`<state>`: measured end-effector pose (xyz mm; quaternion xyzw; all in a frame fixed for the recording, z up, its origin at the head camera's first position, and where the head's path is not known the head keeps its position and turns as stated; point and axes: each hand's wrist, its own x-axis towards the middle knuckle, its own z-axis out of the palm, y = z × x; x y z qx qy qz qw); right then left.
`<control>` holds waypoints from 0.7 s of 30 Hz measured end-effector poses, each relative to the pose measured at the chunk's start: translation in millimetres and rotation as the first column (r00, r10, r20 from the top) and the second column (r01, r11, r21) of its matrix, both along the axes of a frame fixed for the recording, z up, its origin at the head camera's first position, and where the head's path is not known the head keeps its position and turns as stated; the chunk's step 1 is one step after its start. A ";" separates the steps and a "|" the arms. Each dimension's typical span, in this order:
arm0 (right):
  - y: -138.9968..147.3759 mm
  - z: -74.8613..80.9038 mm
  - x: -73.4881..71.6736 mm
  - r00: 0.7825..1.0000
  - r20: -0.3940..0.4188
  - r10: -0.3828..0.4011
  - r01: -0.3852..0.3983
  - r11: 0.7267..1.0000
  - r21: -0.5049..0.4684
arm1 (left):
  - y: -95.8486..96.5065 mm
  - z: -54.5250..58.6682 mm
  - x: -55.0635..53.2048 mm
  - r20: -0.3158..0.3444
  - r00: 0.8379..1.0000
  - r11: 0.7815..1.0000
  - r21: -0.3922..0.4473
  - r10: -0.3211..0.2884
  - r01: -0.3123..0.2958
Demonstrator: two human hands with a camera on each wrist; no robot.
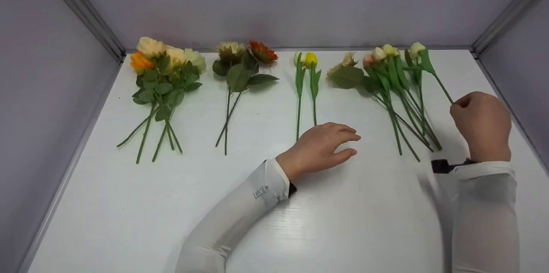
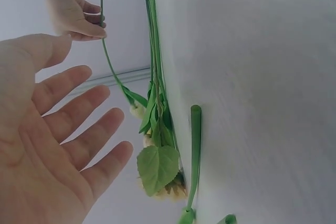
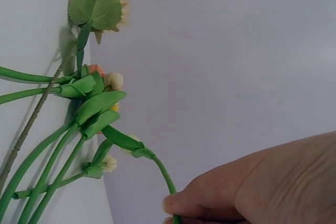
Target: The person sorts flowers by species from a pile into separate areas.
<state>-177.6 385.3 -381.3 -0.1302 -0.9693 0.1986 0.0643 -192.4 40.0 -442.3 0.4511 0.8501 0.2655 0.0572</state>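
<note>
My right hand [image 1: 484, 125] pinches the green stem of a pale tulip [image 1: 444, 89] between thumb and fingers. Its bloom is raised at the back right, over the tulip bunch [image 1: 392, 75] there. In the right wrist view the held stem [image 3: 166, 173] bends up from the fingertips toward the other tulips. My left hand [image 1: 319, 150] hovers palm down with spread, relaxed fingers and nothing in them. It is by the lower ends of a yellow tulip [image 1: 314, 80] and a paler tulip [image 1: 299, 80], partly hiding the yellow one's stem.
Farther left lie two flowers, one a rust-red gerbera-like bloom [image 1: 262, 53], with crossed stems. A bunch of cream and orange roses [image 1: 163, 71] lies at the far left. A cream flower with a broad leaf [image 1: 346, 76] adjoins the tulip bunch. Grey walls enclose the white table [image 1: 334, 230].
</note>
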 end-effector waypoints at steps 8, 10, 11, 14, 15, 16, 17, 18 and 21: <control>-21.2 11.9 7.4 0.998 -0.053 0.028 -0.029 0.999 -0.027 | -3.8 2.2 -0.9 0.127 0.980 0.975 0.145 0.153 -0.171; -31.1 12.6 7.3 0.998 -0.031 0.055 -0.058 0.995 -0.078 | -5.4 4.0 -1.8 0.202 0.962 0.954 0.197 0.186 -0.225; -37.3 12.5 6.9 0.997 -0.018 0.072 -0.074 0.992 -0.103 | -6.5 4.6 -2.6 0.250 0.948 0.940 0.225 0.197 -0.255; -61.6 8.5 4.0 0.989 0.025 0.145 -0.137 0.969 -0.205 | -10.2 4.7 -7.0 0.406 0.891 0.884 0.315 0.203 -0.345; -71.4 5.6 2.8 0.984 0.028 0.174 -0.163 0.959 -0.231 | -11.6 3.9 -9.4 0.454 0.869 0.861 0.345 0.196 -0.375; -82.0 2.1 1.5 0.979 0.027 0.204 -0.190 0.947 -0.258 | -13.2 2.9 -12.0 0.503 0.845 0.832 0.379 0.182 -0.405; -92.7 -2.0 0.2 0.972 0.023 0.234 -0.219 0.934 -0.283 | -14.7 1.4 -14.9 0.559 0.813 0.797 0.412 0.161 -0.441; -103.2 -6.8 -0.8 0.963 0.016 0.269 -0.251 0.917 -0.309 | -16.1 -0.5 -18.2 0.609 0.781 0.760 0.441 0.137 -0.477; -131.1 -22.0 -1.8 0.932 -0.018 0.361 -0.343 0.868 -0.360 | -20.7 -5.0 -27.0 0.738 0.672 0.633 0.491 0.062 -0.598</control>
